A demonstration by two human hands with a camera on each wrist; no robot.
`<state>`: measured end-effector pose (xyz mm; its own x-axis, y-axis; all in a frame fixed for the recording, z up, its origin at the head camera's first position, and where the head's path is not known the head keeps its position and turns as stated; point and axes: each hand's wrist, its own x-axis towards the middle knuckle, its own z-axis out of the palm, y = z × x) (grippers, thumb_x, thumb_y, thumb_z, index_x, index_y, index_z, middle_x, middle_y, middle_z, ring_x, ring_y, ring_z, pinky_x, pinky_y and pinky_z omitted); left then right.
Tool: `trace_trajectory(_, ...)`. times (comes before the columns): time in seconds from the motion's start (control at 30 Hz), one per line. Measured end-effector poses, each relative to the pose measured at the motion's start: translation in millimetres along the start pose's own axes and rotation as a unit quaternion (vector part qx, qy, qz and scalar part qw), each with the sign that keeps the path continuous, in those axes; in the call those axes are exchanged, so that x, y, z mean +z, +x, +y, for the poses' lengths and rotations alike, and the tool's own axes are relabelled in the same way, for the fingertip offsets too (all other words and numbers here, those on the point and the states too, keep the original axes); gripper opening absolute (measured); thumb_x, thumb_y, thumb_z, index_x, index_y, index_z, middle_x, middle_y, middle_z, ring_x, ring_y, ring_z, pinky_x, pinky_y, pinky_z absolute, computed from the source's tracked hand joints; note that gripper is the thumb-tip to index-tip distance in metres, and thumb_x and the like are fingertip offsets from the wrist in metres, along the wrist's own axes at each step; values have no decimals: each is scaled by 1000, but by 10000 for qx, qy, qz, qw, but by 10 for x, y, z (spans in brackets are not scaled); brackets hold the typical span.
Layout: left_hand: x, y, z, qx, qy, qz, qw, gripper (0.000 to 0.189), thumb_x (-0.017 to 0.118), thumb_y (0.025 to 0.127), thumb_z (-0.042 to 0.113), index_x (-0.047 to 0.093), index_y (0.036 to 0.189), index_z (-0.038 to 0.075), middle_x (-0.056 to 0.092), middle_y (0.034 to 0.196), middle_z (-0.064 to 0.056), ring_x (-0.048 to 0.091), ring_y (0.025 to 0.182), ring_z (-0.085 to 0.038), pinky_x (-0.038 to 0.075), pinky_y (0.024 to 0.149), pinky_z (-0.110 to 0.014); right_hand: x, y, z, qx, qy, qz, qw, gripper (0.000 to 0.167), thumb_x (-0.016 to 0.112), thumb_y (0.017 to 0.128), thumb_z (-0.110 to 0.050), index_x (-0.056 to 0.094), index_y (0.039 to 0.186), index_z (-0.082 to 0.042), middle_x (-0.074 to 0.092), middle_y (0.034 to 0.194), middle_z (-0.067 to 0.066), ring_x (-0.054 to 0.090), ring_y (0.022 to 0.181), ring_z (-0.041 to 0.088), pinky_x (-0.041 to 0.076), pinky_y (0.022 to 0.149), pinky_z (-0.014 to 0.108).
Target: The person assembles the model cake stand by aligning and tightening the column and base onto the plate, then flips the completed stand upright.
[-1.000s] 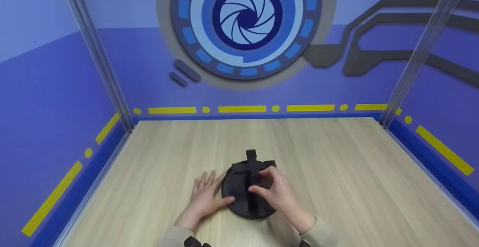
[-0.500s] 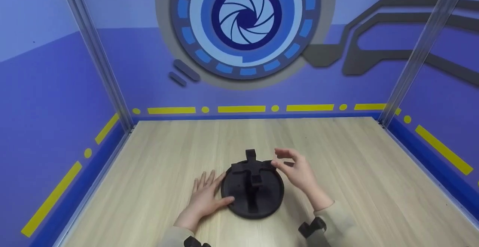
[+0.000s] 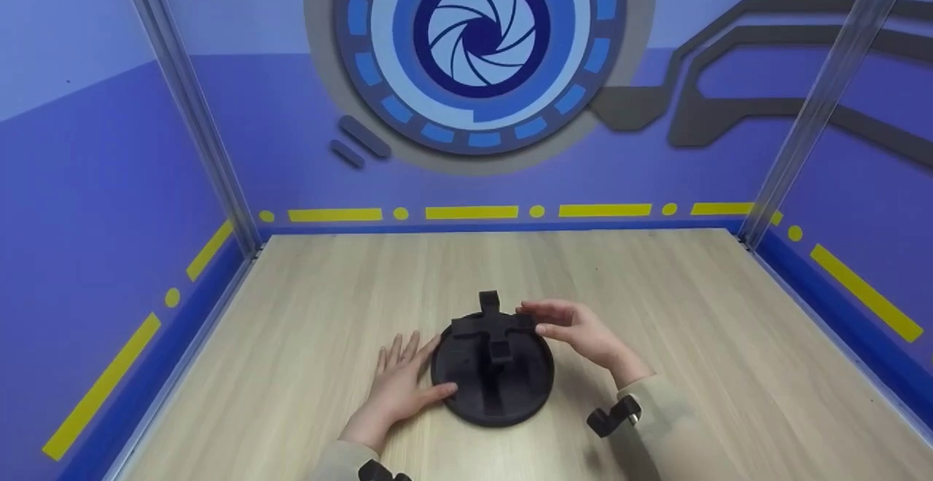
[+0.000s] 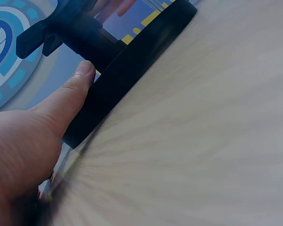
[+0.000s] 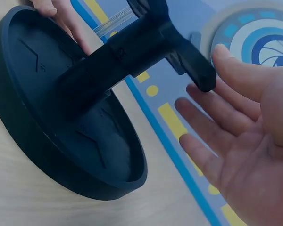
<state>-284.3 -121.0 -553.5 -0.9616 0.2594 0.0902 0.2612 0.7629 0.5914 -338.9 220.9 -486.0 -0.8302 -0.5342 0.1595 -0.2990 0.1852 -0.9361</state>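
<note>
A black stand (image 3: 466, 386) with a round base, thick post (image 5: 118, 56) and cross-shaped top (image 3: 496, 324) of stubby arms stands upright on the table. My left hand (image 3: 399, 388) lies at the base's left side, fingers straight and spread on the tabletop. Its thumb (image 4: 68, 99) rests on the base's rim (image 4: 132, 70). At the right arm of the cross (image 5: 195, 66) is my right hand (image 3: 583, 331), thumb on the near side and loosely bent fingers beyond it. The thumb tip is at the arm's end; whether the fingers touch it, I cannot tell.
The wooden table (image 3: 350, 277) is bounded by a blue back wall (image 3: 248, 131) and side walls, with yellow dashes along the bottom. Metal posts (image 3: 189, 102) stand at the back corners. A dark device (image 3: 612, 415) is strapped at my right wrist.
My right hand has left the front arm of the cross and moved right and back to the right arm. My left hand and the stand have stayed in place.
</note>
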Motion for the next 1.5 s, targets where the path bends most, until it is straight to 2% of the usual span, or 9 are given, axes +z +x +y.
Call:
trace_trajectory(0.47, -1, 9, 7, 27, 103, 47, 9999, 96, 72, 84, 66, 39, 159, 16, 25, 168, -27, 12, 156, -55, 3, 127, -70, 22, -3, 14, 253, 101, 31, 9996, 47, 70, 97, -11, 59, 140, 6, 61, 141, 29, 68, 111, -2, 55, 94, 16)
trace_trajectory(0.7, 6, 4, 3, -28, 1, 17, 10000, 96, 72, 84, 67, 39, 159, 16, 24, 168, -27, 10, 157, -54, 1, 127, -70, 50, -27, 5, 344, 136, -24, 9993, 46, 70, 97, -8, 59, 139, 6, 62, 140, 29, 68, 110, 0, 57, 92, 16)
trace_trajectory(1.17, 9, 2, 3, -66, 5, 11, 10000, 97, 71, 83, 69, 39, 159, 17, 24, 168, -26, 10, 157, -53, 1, 128, -69, 165, -99, -54, 343, 24, 52, 9994, 48, 74, 94, -11, 62, 138, 3, 62, 141, 26, 68, 112, -2, 57, 91, 16)
trace_trajectory(1.5, 6, 1, 7, -8, 77, 59, 10000, 96, 71, 84, 68, 39, 159, 17, 25, 168, -27, 11, 157, -54, 3, 127, -70, 307, -130, -116, 117, 141, 281, 9994, 49, 78, 89, -5, 61, 131, 13, 61, 136, 33, 69, 104, -2, 60, 86, 16)
